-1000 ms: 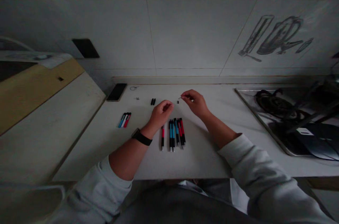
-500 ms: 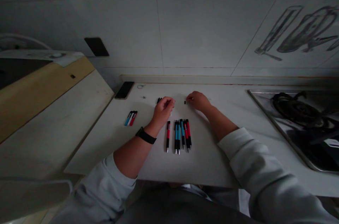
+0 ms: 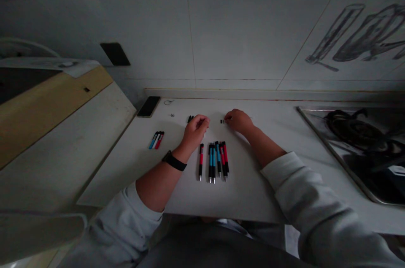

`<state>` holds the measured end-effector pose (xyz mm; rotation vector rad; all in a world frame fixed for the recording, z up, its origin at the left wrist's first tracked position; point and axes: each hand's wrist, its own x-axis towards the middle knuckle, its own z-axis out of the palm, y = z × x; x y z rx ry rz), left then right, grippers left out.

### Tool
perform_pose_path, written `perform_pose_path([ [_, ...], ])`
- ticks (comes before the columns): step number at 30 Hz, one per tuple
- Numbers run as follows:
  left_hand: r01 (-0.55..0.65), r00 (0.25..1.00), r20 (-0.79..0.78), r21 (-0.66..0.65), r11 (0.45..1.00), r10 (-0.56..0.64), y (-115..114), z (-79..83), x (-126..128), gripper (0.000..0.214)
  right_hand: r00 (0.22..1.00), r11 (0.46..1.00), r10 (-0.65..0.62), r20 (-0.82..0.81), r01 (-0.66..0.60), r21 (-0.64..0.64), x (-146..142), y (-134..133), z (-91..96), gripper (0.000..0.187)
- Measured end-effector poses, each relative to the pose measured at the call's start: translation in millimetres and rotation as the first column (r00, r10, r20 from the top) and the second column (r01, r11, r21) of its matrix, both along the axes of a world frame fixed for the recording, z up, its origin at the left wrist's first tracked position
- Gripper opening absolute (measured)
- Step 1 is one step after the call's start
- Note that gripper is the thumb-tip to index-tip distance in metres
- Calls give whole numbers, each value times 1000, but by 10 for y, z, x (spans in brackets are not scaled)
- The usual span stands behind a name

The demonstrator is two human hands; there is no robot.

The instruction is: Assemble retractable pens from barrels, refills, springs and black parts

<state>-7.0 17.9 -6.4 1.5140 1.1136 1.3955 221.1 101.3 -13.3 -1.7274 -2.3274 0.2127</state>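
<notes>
Several red and blue pens [image 3: 215, 159] lie side by side on the white counter [image 3: 247, 183], tips toward me. My left hand [image 3: 194, 129], with a black watch on the wrist, hovers just behind them, its fingers curled into a pinch; what they hold is too small to see. My right hand [image 3: 238, 120] rests on the counter further back, its fingers pinched beside a tiny black part [image 3: 222, 121]. Two small black pieces [image 3: 190, 119] lie left of my left hand.
Three more pens [image 3: 156, 140] lie apart at the left. A dark phone [image 3: 148, 106] sits at the back left corner, with a small ring [image 3: 167, 102] and a tiny part [image 3: 172, 115] nearby. A gas hob [image 3: 360, 141] fills the right side. A wooden board [image 3: 47, 107] slopes at left.
My right hand has dropped from above the counter onto it, next to the tiny black part. The camera shifted, so the scene moved right. My left hand kept its pinch.
</notes>
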Motion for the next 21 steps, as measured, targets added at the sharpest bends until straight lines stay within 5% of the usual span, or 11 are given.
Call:
perform_pose_path([
  [21,5,1000,-20,2,1000,-5,0,-12,2,19,1000,1000,6,-10,-6,11,-67,-52,26,17],
])
